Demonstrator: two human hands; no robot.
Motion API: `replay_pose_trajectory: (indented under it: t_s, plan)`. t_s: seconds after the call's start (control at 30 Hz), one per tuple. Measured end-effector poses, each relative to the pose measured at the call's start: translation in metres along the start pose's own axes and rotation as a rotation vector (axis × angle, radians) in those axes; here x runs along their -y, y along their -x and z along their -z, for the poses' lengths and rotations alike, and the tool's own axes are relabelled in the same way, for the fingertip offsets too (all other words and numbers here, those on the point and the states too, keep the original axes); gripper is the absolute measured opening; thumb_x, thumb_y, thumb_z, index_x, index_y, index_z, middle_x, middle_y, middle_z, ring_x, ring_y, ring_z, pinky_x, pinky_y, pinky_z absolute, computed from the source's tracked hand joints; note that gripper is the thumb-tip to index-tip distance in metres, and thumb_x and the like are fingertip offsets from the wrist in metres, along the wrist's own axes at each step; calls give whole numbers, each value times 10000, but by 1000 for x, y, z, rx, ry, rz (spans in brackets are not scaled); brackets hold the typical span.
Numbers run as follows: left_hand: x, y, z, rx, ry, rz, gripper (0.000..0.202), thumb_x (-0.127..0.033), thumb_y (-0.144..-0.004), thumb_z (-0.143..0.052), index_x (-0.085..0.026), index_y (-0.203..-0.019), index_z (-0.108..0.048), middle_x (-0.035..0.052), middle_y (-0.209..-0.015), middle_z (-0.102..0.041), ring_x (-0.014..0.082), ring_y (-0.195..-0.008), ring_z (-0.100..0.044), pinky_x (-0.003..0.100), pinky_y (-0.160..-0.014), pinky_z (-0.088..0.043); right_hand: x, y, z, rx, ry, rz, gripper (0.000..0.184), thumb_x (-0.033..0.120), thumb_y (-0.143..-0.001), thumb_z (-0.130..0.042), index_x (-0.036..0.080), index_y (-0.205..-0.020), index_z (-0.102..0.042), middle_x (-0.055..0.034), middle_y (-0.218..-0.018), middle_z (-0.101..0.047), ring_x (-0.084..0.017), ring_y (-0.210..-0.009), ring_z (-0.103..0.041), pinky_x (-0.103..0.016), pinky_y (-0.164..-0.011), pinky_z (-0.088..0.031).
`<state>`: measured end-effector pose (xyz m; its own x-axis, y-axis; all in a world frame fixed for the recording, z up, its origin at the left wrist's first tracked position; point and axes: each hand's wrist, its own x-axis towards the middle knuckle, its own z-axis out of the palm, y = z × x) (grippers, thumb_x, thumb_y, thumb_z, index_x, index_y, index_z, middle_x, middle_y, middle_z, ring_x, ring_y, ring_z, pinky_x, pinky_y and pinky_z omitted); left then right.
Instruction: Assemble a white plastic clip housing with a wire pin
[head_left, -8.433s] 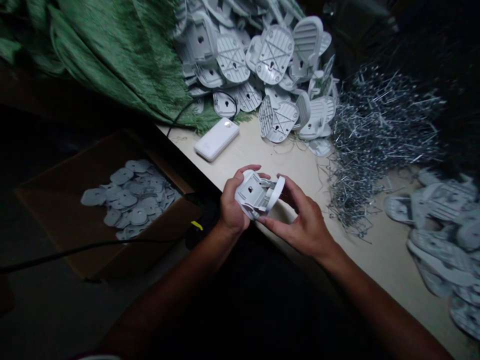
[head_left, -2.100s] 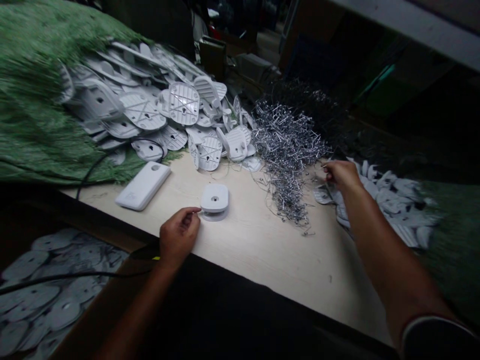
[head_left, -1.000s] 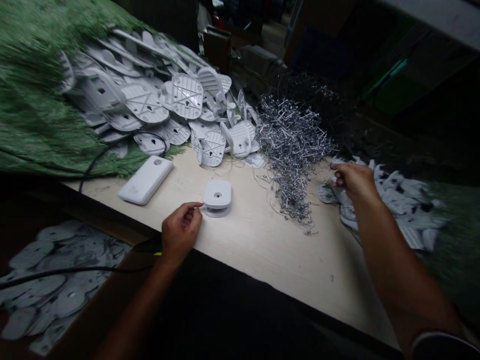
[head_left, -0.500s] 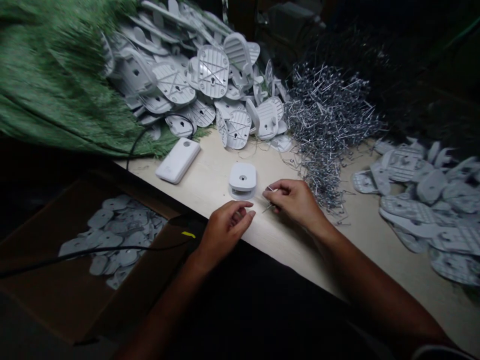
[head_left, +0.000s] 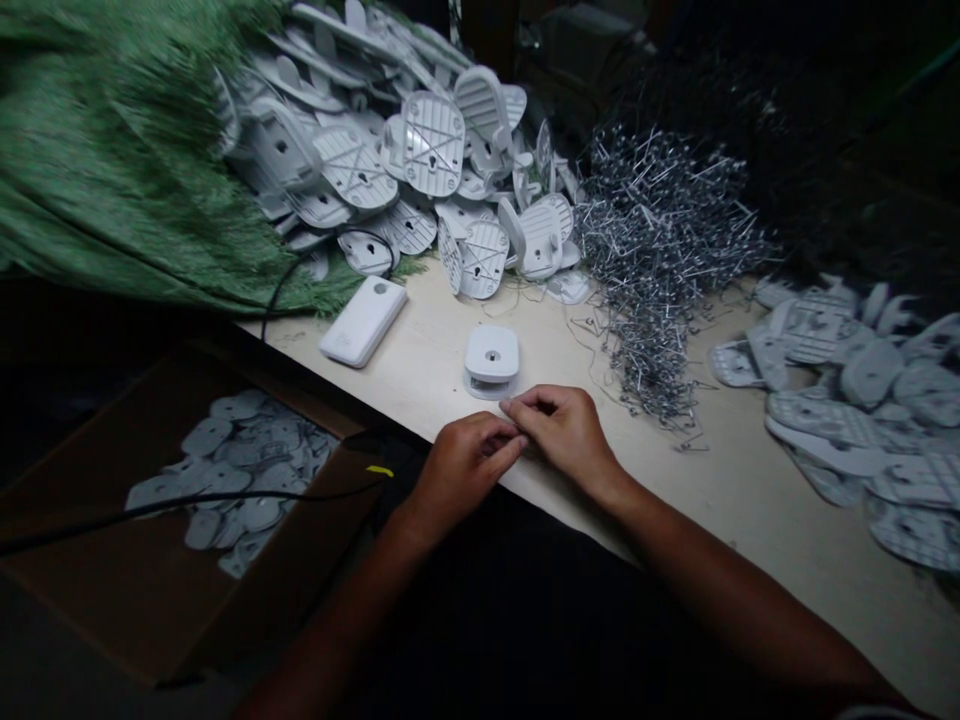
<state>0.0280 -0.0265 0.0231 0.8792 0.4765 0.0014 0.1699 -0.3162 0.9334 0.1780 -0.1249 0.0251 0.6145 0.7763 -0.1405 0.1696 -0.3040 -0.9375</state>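
Here on the pale wood-coloured tabletop [head_left: 442, 300], two bare hands come together close to the near edge! The right hand [head_left: 566, 430] has its thumb and forefinger drawn in to a pinch, right at the near side of a white, rounded-square plastic clip [head_left: 493, 350]; whether skin meets plastic, I can't tell. The left hand [head_left: 466, 460] sits just beside it, fingers curled, thumb and forefinger tips near each other. Is anything thin clamped in either grip? Too small and dim to call from this angle!

The clip lies flat just beyond the fingertips, one plate above the other, a small dark hole in its top and a narrow gap facing the hands. Beyond and to its right, a bristling heap of thin, silvery metal pins [head_left: 660, 210] spills towards the near edge. Behind it, ribbed white plastic parts [head_left: 433, 145] pour out of a green woven sack [head_left: 112, 170], and more pale plastic pieces [head_left: 870, 400] crowd the far right. Left of the clip rests a white, round-cornered power bank [head_left: 364, 322]. Down below the edge, an open brown cardboard box [head_left: 255, 590] holds flat grey-white plastic plates [head_left: 255, 450], a black cable [head_left: 187, 500] stretching across in front.
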Motion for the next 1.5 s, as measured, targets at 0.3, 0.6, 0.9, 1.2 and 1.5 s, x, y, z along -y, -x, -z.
replay_pose_trajectory:
  t_s: [0.3, 0.6, 0.9, 1.2, 1.5]
  plan:
    - [17, -2, -12, -105, 133, 99, 132, -296, -905, -718, -185, -840, -745, 36, -800, -749, 175, -738, -694, 268, -689, -528, 2, -2, 2, 24, 22, 19, 273, 444, -909, -802, 201, -788, -838, -13, -702, -752, -141, -656, -649, -253, -619, -451]
    - [32, 5, 14, -172, 594, 296, 376, -499, -862, -845, -150, -885, -709, 68, -819, -785, 171, -644, -735, 279, -649, -590, -1, -1, 33, 218, -258, -363, 525, 646, -736, -918, 159, -910, -827, -10, -675, -688, -119, -533, -603, -225, -464, -446]
    - [35, 6, 13, -133, 389, 294, 334, -494, -911, -768, -170, -915, -686, 39, -783, -756, 160, -656, -709, 259, -650, -557, -16, -4, -6, 197, -515, -337, 549, 611, -653, -993, 139, -876, -820, -50, -797, -782, -117, -623, -700, -220, -595, -593]
    - [30, -2, 27, -139, 70, 241, 248, -430, -962, -668, -190, -902, -692, -3, -680, -680, 146, -565, -655, 227, -533, -464, -23, -7, -10, 210, -548, -344, 514, 523, -693, -994, 128, -968, -815, -85, -923, -813, -132, -679, -751, -229, -636, -634]
    - [40, -5, 32, -102, 11, 230, 221, -393, -975, -661, -192, -895, -703, 1, -760, -687, 127, -558, -630, 226, -531, -456, -24, -9, -12, 213, -540, -375, 448, 460, -705, -1005, 124, -925, -805, -92, -897, -816, -133, -674, -760, -216, -630, -643]
